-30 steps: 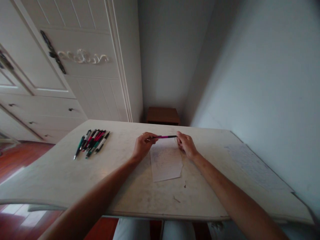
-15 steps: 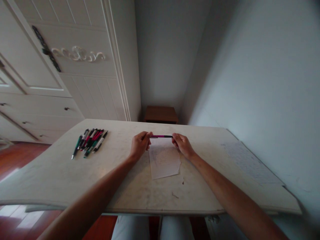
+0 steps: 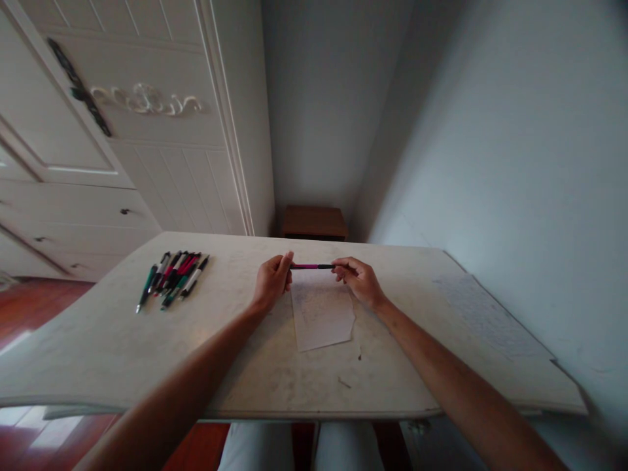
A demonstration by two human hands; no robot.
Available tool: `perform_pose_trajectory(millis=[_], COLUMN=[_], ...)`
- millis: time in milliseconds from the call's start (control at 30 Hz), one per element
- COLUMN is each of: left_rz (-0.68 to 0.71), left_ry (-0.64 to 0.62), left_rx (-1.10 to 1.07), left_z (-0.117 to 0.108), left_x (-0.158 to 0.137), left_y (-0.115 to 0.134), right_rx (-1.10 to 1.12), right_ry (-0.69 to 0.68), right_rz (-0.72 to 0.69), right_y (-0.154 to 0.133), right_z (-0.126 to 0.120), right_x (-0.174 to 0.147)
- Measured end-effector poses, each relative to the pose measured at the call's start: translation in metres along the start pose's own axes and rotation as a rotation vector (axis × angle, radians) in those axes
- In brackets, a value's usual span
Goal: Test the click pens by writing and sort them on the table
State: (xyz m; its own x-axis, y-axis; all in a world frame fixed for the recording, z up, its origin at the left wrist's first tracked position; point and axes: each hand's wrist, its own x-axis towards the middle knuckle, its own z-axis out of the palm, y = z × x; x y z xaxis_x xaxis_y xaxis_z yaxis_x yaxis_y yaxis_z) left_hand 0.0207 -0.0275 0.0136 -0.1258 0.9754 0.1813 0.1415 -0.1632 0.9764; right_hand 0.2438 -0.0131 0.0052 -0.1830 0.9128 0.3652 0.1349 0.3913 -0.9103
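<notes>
A purple and black pen (image 3: 312, 266) is held level between my two hands, above the far edge of a sheet of paper (image 3: 322, 319). My left hand (image 3: 275, 278) is closed around one end, its thumb pointing up. At the black end, my right hand (image 3: 360, 280) pinches the pen with its fingertips. The paper lies on the pale table (image 3: 235, 366) and has faint marks and a ragged right edge. Over to the left rests a loose pile of pens (image 3: 179, 275) in green, pink, white and black.
Another marked sheet (image 3: 485, 314) lies along the right side of the table by the wall (image 3: 515, 163). Small dark scraps (image 3: 344, 383) are near the front edge. A white cabinet (image 3: 161, 163) stands at the left, and a brown wooden box-like piece (image 3: 314, 221) sits beyond the table.
My left thumb has lifted and my right fingers have loosened to a fingertip pinch at the pen's end. The view has shifted slightly; the pen stays between both hands.
</notes>
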Motion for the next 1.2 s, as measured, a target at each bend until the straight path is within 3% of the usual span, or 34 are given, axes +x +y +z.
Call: perform_pose_trajectory(millis=[333,600,933,1200], left_rz=[0.06,0.104,-0.012,0.001], left_ry=[-0.117,-0.144,-0.062,-0.171], left_rx=[-0.053,0.053,0.095,0.013], left_z=[0.001,0.001,-0.004,-0.005], left_x=[-0.003,-0.004,-0.003,-0.002], left_y=[0.001,0.001,0.002,0.006], right_rx=[-0.014,-0.006,0.066,0.04], right_ry=[0.064,0.07,0.018,-0.008], right_rz=[0.069,0.111,0.112,0.132], right_y=[-0.003,-0.002,-0.001,-0.001], right_z=[-0.008,-0.011,-0.007,-0.008], right_x=[-0.001,-0.001,0.0,-0.003])
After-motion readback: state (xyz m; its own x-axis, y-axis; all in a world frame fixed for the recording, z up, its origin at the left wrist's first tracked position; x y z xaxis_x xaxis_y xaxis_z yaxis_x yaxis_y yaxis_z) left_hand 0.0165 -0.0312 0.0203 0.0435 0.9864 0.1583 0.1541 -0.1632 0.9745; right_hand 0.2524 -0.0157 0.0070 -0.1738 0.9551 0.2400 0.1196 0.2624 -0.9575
